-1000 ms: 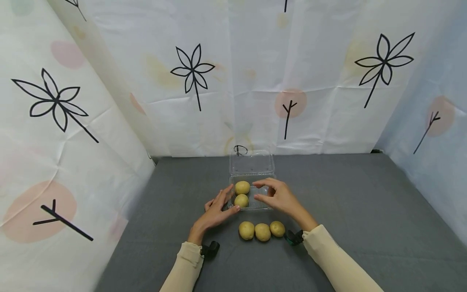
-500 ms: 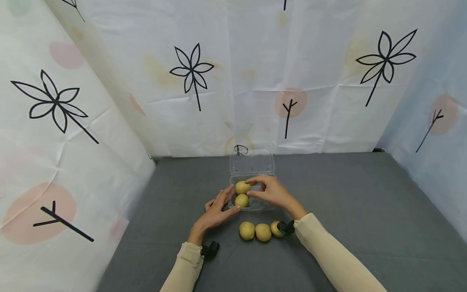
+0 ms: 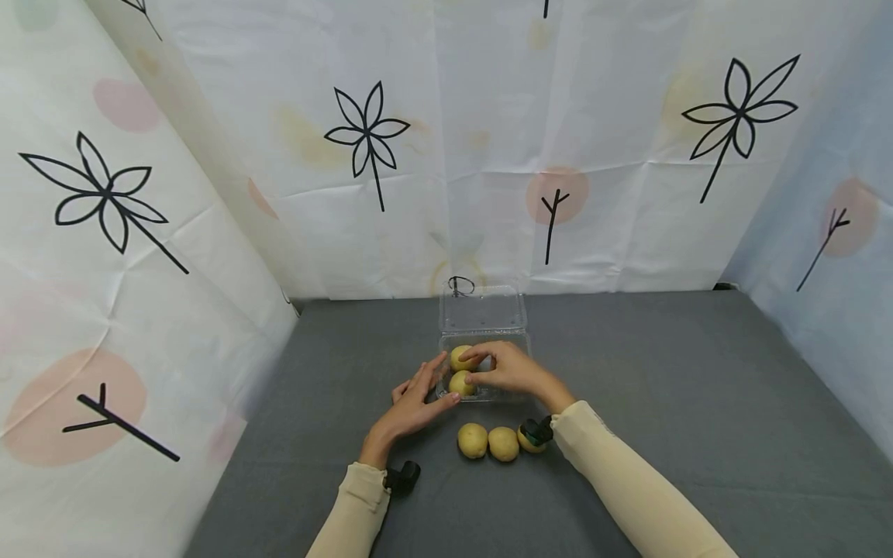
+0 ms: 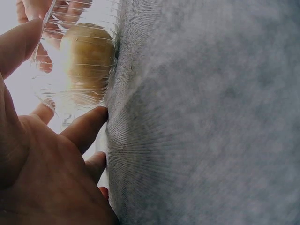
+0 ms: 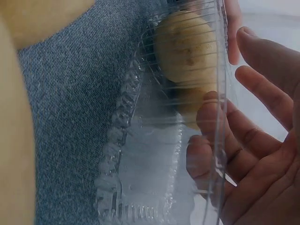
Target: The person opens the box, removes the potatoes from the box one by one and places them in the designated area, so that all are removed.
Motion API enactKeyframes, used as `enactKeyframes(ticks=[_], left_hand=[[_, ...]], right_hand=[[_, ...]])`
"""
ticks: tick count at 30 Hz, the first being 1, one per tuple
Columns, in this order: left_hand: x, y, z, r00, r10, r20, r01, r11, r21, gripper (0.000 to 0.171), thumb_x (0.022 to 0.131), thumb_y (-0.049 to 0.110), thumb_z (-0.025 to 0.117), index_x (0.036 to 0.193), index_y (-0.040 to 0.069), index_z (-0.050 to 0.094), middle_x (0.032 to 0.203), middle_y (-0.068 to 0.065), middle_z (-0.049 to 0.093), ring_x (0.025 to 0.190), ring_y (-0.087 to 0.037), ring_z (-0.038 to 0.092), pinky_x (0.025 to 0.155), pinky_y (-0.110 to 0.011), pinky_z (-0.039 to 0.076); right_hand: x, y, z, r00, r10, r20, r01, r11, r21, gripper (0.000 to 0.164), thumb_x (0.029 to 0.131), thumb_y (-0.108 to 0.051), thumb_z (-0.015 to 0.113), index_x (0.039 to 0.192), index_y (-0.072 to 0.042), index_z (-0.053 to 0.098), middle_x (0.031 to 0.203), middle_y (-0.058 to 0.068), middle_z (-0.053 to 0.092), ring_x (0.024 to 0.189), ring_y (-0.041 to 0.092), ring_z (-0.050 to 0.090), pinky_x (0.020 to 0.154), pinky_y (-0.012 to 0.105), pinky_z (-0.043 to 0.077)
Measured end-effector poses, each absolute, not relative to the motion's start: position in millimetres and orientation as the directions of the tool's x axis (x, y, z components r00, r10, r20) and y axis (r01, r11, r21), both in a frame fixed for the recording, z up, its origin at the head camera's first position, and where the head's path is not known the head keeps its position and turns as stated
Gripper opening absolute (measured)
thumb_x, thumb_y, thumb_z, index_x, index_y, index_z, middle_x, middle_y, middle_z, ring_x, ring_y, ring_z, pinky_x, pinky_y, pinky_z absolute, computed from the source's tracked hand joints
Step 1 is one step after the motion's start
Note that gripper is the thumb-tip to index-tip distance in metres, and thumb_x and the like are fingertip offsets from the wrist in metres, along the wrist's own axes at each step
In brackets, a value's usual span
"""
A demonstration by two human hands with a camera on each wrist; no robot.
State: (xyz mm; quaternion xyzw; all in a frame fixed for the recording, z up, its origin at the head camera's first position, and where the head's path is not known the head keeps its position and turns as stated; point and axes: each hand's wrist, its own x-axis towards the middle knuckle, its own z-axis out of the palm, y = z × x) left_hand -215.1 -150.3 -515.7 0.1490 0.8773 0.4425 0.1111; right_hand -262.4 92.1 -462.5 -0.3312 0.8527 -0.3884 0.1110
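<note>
A clear plastic clamshell container (image 3: 512,397) stands on the grey table, its lid (image 3: 484,311) folded back. Inside, along the left side, lie a far potato (image 3: 456,356) and a near potato (image 3: 459,384). My left hand (image 3: 410,407) rests against the container's left side with fingers spread, and one potato (image 4: 88,58) shows through the wall in the left wrist view. My right hand (image 3: 515,368) reaches over the base, bent fingertips by the far potato and thumb by the near one. In the right wrist view, some fingers (image 5: 199,157) dip inside; no firm grasp shows.
Three more potatoes lie in a row in front of the container: a left one (image 3: 473,441), a middle one (image 3: 504,444) and a right one (image 3: 530,440), partly covered by the right wrist camera (image 3: 537,429). A patterned white cloth (image 3: 488,232) hangs behind the table.
My right hand has moved left, from the container's right part to the two potatoes inside. Its wrist camera now overlaps the right potato in front. The left hand stays in place.
</note>
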Motion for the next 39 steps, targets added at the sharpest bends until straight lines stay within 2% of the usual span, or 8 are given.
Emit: enactKeyframes(ticks=[13, 20, 27, 36, 39], left_hand=[[-214.6, -150.4, -515.4, -0.929, 0.366, -0.06, 0.167, 0.556, 0.814, 0.08, 0.1, 0.05, 0.06, 0.164, 0.036, 0.015, 0.162, -0.008, 0.042, 0.161, -0.03, 0.001, 0.114, -0.065, 0.005], [-214.0, -150.5, -515.3, -0.931, 0.362, -0.057, 0.167, 0.56, 0.811, 0.079, 0.1, 0.05, 0.06, 0.164, 0.037, 0.015, 0.161, -0.009, 0.043, 0.161, -0.029, 0.001, 0.115, -0.065, 0.004], [-215.2, -150.5, -516.2, -0.932, 0.358, -0.051, 0.172, 0.562, 0.809, 0.079, 0.1, 0.05, 0.061, 0.164, 0.037, 0.016, 0.16, -0.009, 0.045, 0.161, -0.031, 0.002, 0.114, -0.065, 0.006], [-213.8, -150.7, -514.9, -0.926, 0.374, -0.047, 0.179, 0.547, 0.818, 0.08, 0.101, 0.048, 0.06, 0.164, 0.035, 0.014, 0.162, -0.006, 0.041, 0.161, -0.03, 0.001, 0.114, -0.064, 0.005], [-214.0, -150.9, -515.4, -0.925, 0.378, -0.048, 0.181, 0.548, 0.817, 0.08, 0.101, 0.048, 0.06, 0.165, 0.035, 0.014, 0.163, -0.005, 0.041, 0.161, -0.029, 0.001, 0.114, -0.063, 0.005]], right_hand=[[-262.2, 85.7, -465.3, -0.751, -0.661, 0.01, -0.461, 0.513, -0.724, 0.043, 0.096, -0.022, 0.074, 0.133, -0.003, 0.066, 0.119, 0.017, 0.072, 0.106, 0.032, 0.069, 0.083, 0.037, 0.057], [-263.9, 84.9, -468.4, -0.717, -0.696, -0.028, -0.487, 0.53, -0.695, 0.05, 0.095, -0.026, 0.074, 0.138, -0.004, 0.063, 0.13, 0.016, 0.068, 0.117, 0.034, 0.066, 0.094, 0.045, 0.055], [-266.1, 84.1, -472.7, -0.697, -0.716, -0.031, -0.502, 0.519, -0.692, 0.049, 0.096, -0.023, 0.073, 0.14, -0.003, 0.061, 0.133, 0.015, 0.067, 0.115, 0.032, 0.066, 0.095, 0.043, 0.055], [-266.1, 84.1, -471.5, -0.716, -0.698, -0.031, -0.461, 0.506, -0.729, 0.044, 0.093, -0.022, 0.077, 0.128, -0.002, 0.062, 0.118, 0.013, 0.069, 0.107, 0.027, 0.067, 0.09, 0.041, 0.054], [-265.6, 84.2, -470.9, -0.711, -0.702, -0.031, -0.466, 0.504, -0.727, 0.044, 0.094, -0.022, 0.076, 0.129, -0.001, 0.062, 0.119, 0.014, 0.069, 0.107, 0.027, 0.067, 0.09, 0.04, 0.055]])
